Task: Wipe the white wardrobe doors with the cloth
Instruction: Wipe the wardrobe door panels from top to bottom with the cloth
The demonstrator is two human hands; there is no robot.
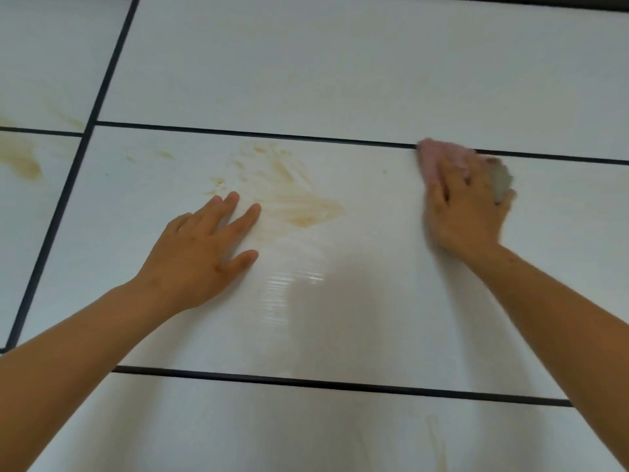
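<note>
My right hand [466, 209] has its fingers curled down over the cloth [439, 158], pressing the pink wad flat against the door [374, 318] in the right of the frame, right at the dark seam [238, 132] along the panel's top edge. A grey bit of the cloth pokes out past my knuckles on the far right. My left hand [204, 247] is empty, fingers spread and laid flat on the same panel left of centre, bracing.

Just beside my left fingertips, toward the middle of the frame, a brown smear [299, 206] fans out, with smaller flecks above it up to the seam. That patch looks untouched. Below it the panel shines with streaks, so I judge that part wiped. More brown marks sit at the far left on the neighbouring panel [20, 158], and a faint streak at lower right. I'd say the job is well short of half done.
</note>
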